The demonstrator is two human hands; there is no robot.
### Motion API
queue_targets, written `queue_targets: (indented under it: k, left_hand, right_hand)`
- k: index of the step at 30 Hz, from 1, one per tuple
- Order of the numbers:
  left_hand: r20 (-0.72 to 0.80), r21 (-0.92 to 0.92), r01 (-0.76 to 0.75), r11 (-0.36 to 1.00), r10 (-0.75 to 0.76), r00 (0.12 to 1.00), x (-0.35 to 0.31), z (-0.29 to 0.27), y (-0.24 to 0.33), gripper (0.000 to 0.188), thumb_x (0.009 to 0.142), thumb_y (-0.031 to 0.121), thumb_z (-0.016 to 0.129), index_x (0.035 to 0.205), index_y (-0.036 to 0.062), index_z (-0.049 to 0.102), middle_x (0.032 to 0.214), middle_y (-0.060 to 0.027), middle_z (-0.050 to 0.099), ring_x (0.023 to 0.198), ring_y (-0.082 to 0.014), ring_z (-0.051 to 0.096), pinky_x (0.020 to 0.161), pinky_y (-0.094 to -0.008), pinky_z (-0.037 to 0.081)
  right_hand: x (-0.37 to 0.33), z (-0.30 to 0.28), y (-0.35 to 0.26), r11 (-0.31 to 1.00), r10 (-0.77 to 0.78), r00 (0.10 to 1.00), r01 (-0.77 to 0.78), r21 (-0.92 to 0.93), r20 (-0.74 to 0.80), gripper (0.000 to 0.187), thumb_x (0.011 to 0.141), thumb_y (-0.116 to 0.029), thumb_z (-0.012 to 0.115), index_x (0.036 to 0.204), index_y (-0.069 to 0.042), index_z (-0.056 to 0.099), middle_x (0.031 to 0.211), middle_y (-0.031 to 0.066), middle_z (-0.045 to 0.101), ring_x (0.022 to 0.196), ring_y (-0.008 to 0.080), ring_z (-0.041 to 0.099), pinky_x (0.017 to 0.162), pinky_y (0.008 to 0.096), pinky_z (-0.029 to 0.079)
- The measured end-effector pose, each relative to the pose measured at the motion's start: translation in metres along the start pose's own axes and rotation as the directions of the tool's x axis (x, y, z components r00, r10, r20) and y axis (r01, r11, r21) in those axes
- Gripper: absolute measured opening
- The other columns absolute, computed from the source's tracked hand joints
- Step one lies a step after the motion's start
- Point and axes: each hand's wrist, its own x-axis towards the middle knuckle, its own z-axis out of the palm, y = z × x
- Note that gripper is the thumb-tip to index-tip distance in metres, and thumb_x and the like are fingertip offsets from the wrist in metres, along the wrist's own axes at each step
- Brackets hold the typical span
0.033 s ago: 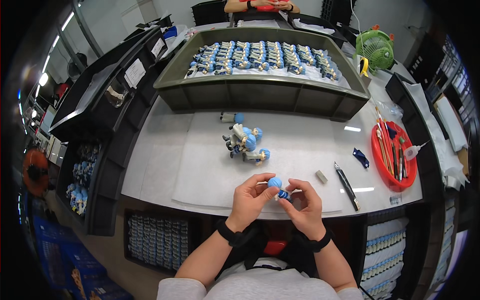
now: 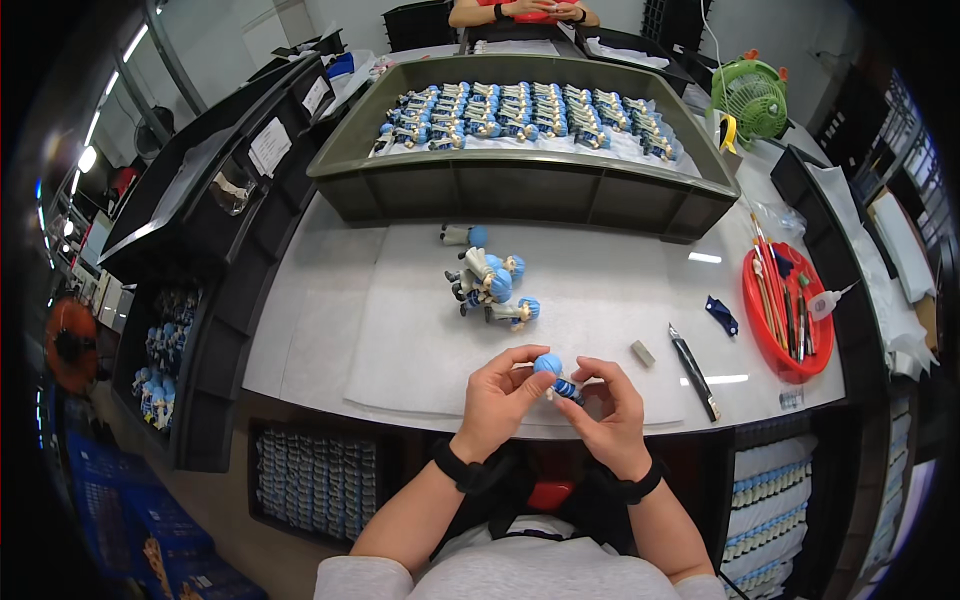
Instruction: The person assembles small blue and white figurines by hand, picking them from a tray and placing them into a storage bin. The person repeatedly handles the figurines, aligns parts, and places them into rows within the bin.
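Observation:
A small blue-haired figurine (image 2: 563, 384) is held between my two hands over the table's front edge. My left hand (image 2: 502, 400) pinches it by the round blue head, thumb in front. At its lower body, my right hand (image 2: 610, 410) grips with thumb and fingers; the fingers hide part of it. Beyond my hands, several similar figurines (image 2: 494, 284) lie piled on the white sheet (image 2: 400, 340). Another figurine (image 2: 463, 236) lies alone farther back. Right of my hands are a small grey block (image 2: 642, 352) and a dark pen-like knife (image 2: 692, 368).
A large grey-green tray (image 2: 500, 185) with rows of figurines stands across the back. On the right are a red basket (image 2: 780, 368) of brushes, a dark blue piece (image 2: 722, 315) and a green fan (image 2: 750, 98). Black bins (image 2: 250, 190) line the left. A person's hands (image 2: 540, 10) show beyond.

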Motion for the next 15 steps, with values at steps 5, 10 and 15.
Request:
queue_targets:
  k: [5, 10, 15]
  left_hand:
    - [-0.032, -0.076, 0.018, 0.997, -0.02, 0.999, 0.0014, -0.0043, -0.0035, 0.031, 0.087, 0.007, 0.057, 0.116, -0.0017, 0.051, 0.107, -0.0083, 0.06, 0.094, -0.0114, 0.057, 0.078, -0.0227, 0.046]
    - [0.015, -0.143, 0.001, 0.99, 0.001, 1.0, 0.0017, -0.0025, -0.0003, 0.031, 0.089, 0.006, 0.053, 0.118, -0.0015, 0.05, 0.113, -0.0104, 0.058, 0.1, -0.0139, 0.056, 0.085, -0.0251, 0.045]
    - [0.027, -0.071, -0.001, 0.997, 0.003, 1.0, 0.0012, -0.0036, -0.0015, 0.034, 0.089, 0.004, 0.053, 0.122, 0.0001, 0.05, 0.117, -0.0092, 0.055, 0.105, -0.014, 0.053, 0.09, -0.0266, 0.043]
  right_hand:
    - [0.0025, 0.0031, -0.0021, 0.996, 0.002, 1.0, -0.001, 0.095, -0.01, 0.05, 0.073, -0.001, 0.071, 0.117, 0.0, 0.048, 0.103, 0.0109, 0.058, 0.085, 0.0126, 0.058, 0.069, 0.0225, 0.049]
    - [-0.0003, 0.0029, 0.0033, 0.988, 0.044, 0.999, -0.045, 0.151, 0.009, 0.054, 0.072, -0.005, 0.073, 0.119, 0.001, 0.047, 0.103, 0.0116, 0.058, 0.085, 0.0139, 0.058, 0.068, 0.0236, 0.05]
    - [-0.0004, 0.0018, 0.0062, 0.994, 0.006, 1.0, -0.006, 0.106, 0.0, 0.056, 0.07, -0.007, 0.075, 0.119, 0.0, 0.048, 0.103, 0.0104, 0.057, 0.089, 0.014, 0.056, 0.069, 0.0234, 0.049]
